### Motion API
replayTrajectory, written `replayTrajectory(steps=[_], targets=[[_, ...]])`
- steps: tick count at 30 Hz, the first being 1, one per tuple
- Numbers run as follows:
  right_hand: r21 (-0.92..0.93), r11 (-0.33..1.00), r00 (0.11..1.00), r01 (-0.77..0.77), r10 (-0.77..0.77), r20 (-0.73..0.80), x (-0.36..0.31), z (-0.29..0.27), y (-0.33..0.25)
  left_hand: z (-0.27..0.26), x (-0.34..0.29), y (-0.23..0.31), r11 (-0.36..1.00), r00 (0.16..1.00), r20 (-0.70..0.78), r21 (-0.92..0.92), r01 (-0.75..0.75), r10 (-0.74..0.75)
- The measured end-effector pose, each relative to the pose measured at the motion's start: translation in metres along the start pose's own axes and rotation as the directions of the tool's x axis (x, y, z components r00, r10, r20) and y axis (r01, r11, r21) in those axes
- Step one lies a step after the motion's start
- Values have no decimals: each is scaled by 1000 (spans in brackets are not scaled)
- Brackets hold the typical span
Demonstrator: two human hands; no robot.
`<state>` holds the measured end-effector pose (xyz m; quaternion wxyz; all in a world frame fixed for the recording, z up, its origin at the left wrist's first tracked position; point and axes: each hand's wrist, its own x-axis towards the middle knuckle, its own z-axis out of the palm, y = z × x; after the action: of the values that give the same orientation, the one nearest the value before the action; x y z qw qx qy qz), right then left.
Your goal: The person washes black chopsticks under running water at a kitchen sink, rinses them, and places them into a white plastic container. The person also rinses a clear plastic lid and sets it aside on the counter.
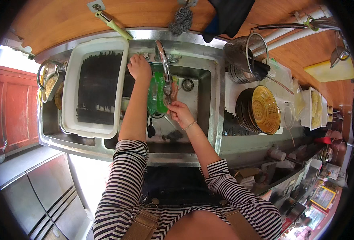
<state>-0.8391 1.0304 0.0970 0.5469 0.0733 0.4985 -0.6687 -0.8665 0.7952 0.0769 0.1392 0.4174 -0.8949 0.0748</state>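
Note:
My left hand (140, 67) is at the back of the sink, between the right rim of a white tray (123, 86) and the faucet, close to a small round knob (146, 55). Its fingers are curled down; what they hold, if anything, is hidden. Just below the curved metal faucet (167, 72), my right hand (180, 114) has thumb and fingers pinched together on something too small to make out. Behind it in the metal sink basin (203, 108) lies a bright green plastic piece (157, 94), partly covered by the faucet. Black-handled utensils (150, 128) lie beside it.
The tray, dark inside, covers most of the left basin. Stacked amber baskets (265, 110) and a wire strainer (251, 54) stand on the right counter. A steel scrubber (182, 20) and a green-handled tool (114, 26) hang at the back wall. A drain (188, 85) shows in the basin.

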Motion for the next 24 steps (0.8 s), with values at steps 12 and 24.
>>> replayTrajectory(steps=[12,24], targets=[[-99,992,992,78,-87,-90,18,-17,23,3,-113,48,0,749,663,-749,663,-7],[-336,823,888,459,-435,147,74,-38,37,-22,-117,43,-367,699,706,-625,690,112]])
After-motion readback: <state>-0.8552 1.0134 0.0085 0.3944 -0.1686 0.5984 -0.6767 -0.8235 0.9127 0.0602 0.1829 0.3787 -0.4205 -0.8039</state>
